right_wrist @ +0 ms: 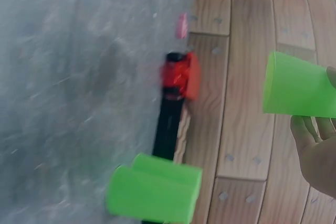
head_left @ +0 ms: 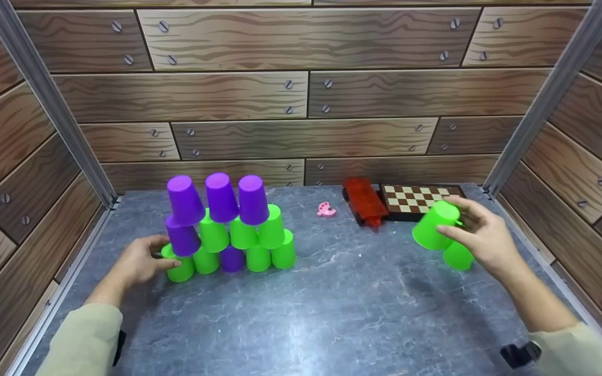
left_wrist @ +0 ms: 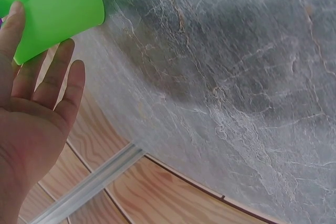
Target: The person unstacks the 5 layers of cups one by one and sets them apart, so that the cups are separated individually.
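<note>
On the left, upside-down cups are stacked in three rows, with a bottom row of green cups around one purple cup (head_left: 232,259). One purple cup (head_left: 182,237) and three green cups make up the middle row. Three purple cups (head_left: 221,198) stand on top. My left hand (head_left: 141,261) holds the leftmost bottom green cup (head_left: 181,270), thumb in front and fingers at its far side. At the right, my right hand (head_left: 481,235) grips a green cup (head_left: 431,230) by its narrow end, raised and tilted. Below it stand two more green cups (right_wrist: 152,192), largely hidden in the head view.
A red toy car (head_left: 365,201) lies near the back wall, next to a checkered board (head_left: 416,197). Left of the car is a small pink piece (head_left: 325,210). Wood-patterned walls (head_left: 301,94) enclose the grey marbled table (head_left: 301,313) at the back and sides.
</note>
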`<state>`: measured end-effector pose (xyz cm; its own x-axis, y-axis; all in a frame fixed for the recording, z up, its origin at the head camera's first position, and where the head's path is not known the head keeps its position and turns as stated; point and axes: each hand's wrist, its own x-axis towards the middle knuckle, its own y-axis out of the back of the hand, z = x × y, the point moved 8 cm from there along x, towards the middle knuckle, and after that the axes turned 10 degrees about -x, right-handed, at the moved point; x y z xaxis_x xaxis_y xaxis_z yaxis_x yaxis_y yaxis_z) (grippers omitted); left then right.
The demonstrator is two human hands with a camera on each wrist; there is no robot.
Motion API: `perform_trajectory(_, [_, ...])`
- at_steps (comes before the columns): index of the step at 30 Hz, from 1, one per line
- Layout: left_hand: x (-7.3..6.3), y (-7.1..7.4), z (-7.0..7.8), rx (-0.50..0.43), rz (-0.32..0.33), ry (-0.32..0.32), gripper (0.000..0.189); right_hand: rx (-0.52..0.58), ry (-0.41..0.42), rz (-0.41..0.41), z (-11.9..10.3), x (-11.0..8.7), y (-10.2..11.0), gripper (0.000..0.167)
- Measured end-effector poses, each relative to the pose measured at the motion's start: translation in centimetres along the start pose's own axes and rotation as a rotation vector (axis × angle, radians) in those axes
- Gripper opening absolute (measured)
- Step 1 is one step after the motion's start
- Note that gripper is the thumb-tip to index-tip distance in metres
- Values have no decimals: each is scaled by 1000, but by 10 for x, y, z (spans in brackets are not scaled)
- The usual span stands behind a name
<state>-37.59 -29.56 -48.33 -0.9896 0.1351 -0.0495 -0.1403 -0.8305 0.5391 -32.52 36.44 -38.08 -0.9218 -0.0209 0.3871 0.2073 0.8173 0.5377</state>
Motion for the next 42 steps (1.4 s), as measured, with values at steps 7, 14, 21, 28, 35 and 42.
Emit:
perform_trajectory(7, [1,-1,0,8,8,-15,65,-33,-93,-15,44,-30,10,65])
perform_trajectory(14, [1,-2,-2,5,9,-20,63,-10,-158,-3,84,-58,17,64])
perform_trajectory(21, [1,0,-2,-1,12,-19,62,7,-174,30,108,-70,27,58])
perform_trajectory(28, [0,0,-1,20,14,-20,63,-5,-197,52,128,-75,32,53])
perform_trajectory(35, [0,0,0,19,13,-4,66,-64,-210,58,138,-81,34,55])
perform_trajectory(42, [2,1,-1,14,22,-10,66,-25,-211,68,141,-83,35,49])
